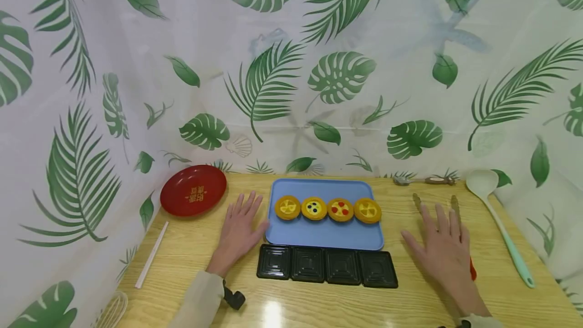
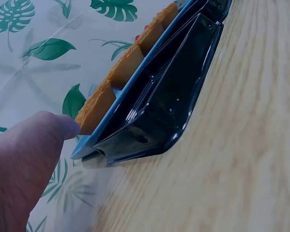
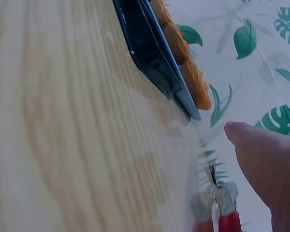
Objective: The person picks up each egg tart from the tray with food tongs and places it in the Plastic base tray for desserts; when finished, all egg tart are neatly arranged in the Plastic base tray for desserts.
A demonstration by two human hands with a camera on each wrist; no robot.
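Observation:
My left hand [image 1: 239, 229] lies flat with fingers spread, its thumb close to the left edge of a blue tray [image 1: 325, 237]; I cannot tell whether they touch. Several round egg tarts [image 1: 314, 208] sit in a row on the tray, some with plain yellow tops, one with dark dots, one with red pieces. In front of the tray is a row of joined black square molds [image 1: 308, 263]. My right hand [image 1: 444, 252] stays spread over a pair of red-handled tongs [image 1: 456, 205], partly hiding them, with no grip visible.
A red oval plate [image 1: 193, 191] leans at the back left, above white chopsticks [image 1: 152, 254]. A whisk [image 1: 111, 310] is at the front left. To the right lies a ladle with a green handle [image 1: 505, 232]. Small utensils [image 1: 439, 180] rest along the back edge, before a leaf-patterned curtain.

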